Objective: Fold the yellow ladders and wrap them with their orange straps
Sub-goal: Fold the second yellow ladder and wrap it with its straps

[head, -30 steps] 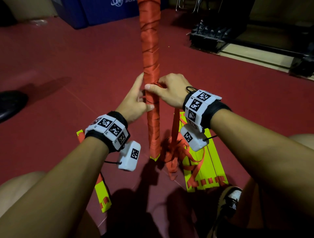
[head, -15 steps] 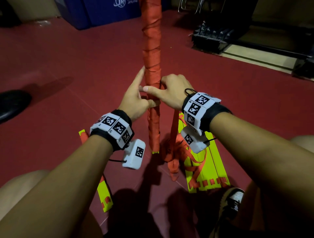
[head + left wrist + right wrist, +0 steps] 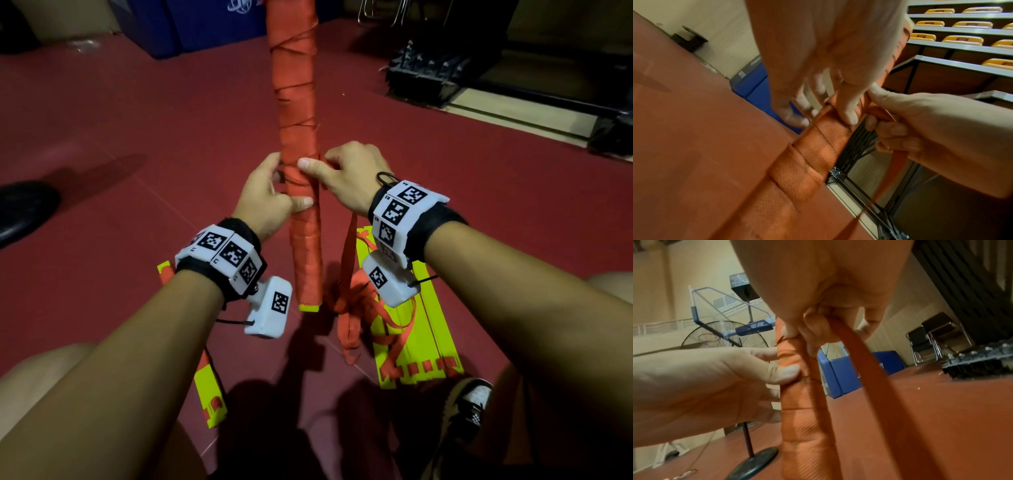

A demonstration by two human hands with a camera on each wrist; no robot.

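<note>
The bundle (image 3: 297, 144) stands upright in the frame centre, left hand (image 3: 265, 200) gripping it, right hand (image 3: 352, 180) pinching the strap (image 3: 348, 267) just right of it.

Dark red gym floor (image 3: 137, 113), blue padded mats (image 3: 205, 27) against a cream wall (image 3: 657, 288). Basketball hoop (image 3: 715, 305), big standing fan (image 3: 748, 426), folding chairs (image 3: 931, 340), tiered orange seats (image 3: 962, 39).

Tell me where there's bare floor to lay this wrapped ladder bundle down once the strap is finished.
Bare red floor lies far left, between the black shoe and the blue mat. More lies far right, before the black rack. Close in it's crowded: the folded yellow ladder with the loose orange strap to the right, another yellow ladder under the left arm.
</note>
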